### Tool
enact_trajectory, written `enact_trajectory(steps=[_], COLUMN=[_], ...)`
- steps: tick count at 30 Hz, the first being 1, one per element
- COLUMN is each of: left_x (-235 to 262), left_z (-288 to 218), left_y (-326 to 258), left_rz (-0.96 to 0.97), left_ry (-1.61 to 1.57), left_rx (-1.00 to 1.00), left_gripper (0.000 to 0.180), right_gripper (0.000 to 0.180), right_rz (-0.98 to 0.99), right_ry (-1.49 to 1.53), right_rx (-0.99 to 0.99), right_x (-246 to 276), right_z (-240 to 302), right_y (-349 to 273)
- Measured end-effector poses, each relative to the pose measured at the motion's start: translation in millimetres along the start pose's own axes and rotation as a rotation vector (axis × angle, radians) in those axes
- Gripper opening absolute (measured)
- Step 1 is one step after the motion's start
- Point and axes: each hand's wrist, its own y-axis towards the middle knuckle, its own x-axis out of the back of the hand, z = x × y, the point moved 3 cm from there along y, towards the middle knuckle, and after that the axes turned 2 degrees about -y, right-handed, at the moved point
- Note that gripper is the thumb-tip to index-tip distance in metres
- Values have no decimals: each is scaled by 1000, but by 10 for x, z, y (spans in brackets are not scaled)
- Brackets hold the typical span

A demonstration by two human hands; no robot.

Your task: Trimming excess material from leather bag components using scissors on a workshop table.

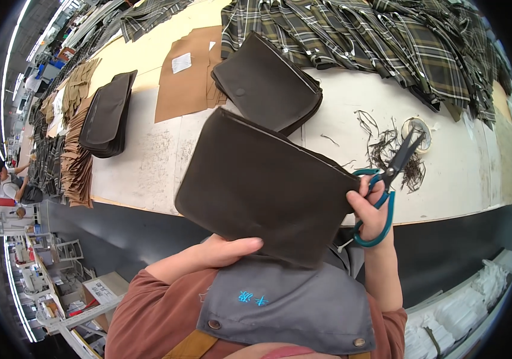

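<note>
A large dark brown leather-like bag piece (268,191) with rounded corners is held up in front of me, tilted. My left hand (232,248) grips its lower left edge, thumb on top and fingers hidden underneath. With my right hand (373,206) I pinch its right corner and also hold teal-handled scissors (391,173), whose dark blades point up and away, parted. Just beyond lies a stack of similar dark brown pieces (268,84), partly covered by the held one.
Another dark stack (107,116) lies at the table's left. Tan sheets (185,90) and plaid fabric (352,36) fill the far side. Dark thread scraps (382,146) lie beside a tape roll (425,136). A person (16,185) is at far left; white bundles (462,308) sit lower right.
</note>
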Motion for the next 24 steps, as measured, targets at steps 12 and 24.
enact_trajectory(steps=[12, 24], left_x=[158, 232], left_z=[-746, -666], left_y=[0, -30], left_rz=[-55, -69], left_ry=[46, -104], left_rx=[-340, -314], left_gripper=[58, 21], right_gripper=[23, 24], right_rz=[114, 79], right_ry=[-134, -209], right_rx=[-78, -65], right_x=[198, 173], right_z=[85, 51], right_y=[-41, -68])
